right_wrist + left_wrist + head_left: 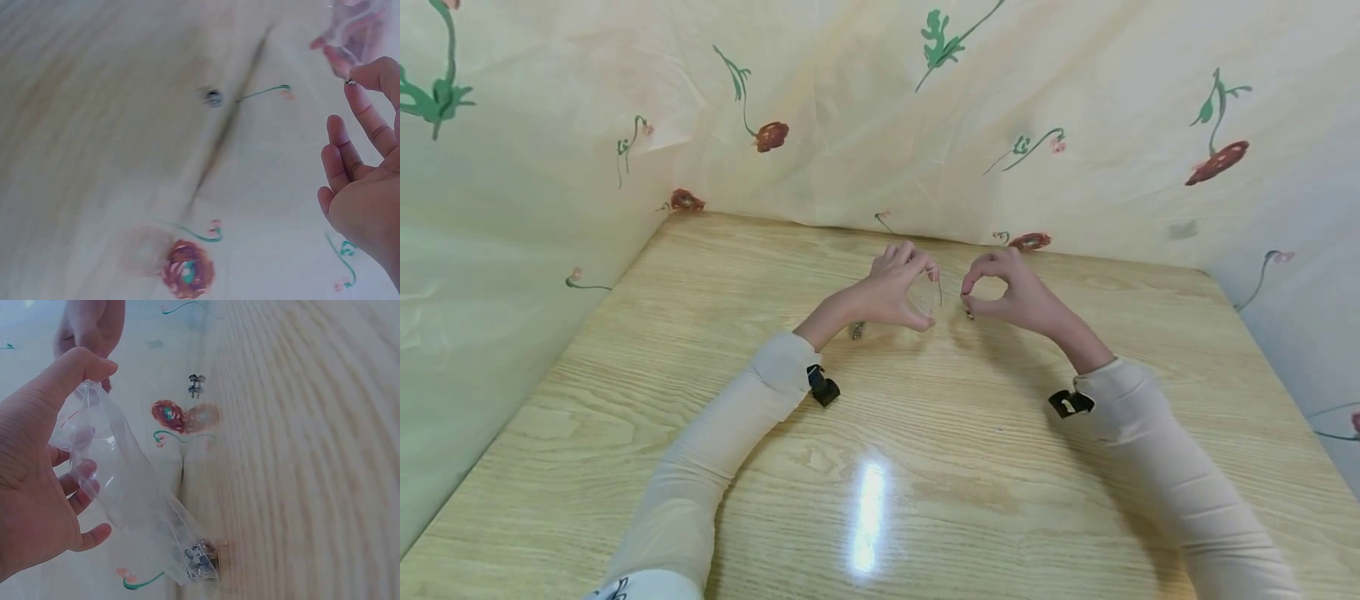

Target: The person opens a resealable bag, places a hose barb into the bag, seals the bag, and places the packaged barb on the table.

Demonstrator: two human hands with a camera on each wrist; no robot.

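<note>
My left hand [898, 292] holds a clear plastic bag [134, 472], thumb and index finger spread wide at its mouth. Small metal screws [201, 559] lie bunched in the bag's bottom corner, down at the wooden table. Facing it across a narrow gap, my right hand [1011, 287] pinches a tiny metal piece [350, 81] between thumb and index fingertip; its other fingers are loosely bent. Most of that piece is hidden by the fingertips. Below the right fingertips, a few small screws [197, 386] rest on the tabletop, blurred in the right wrist view.
The wooden table [925, 400] reaches back to a pale flowered cloth [850, 108] that hangs along the back and both sides. Black wrist straps [823, 387] sit at the cuffs. A bright light reflection [868, 517] shows on the front of the tabletop.
</note>
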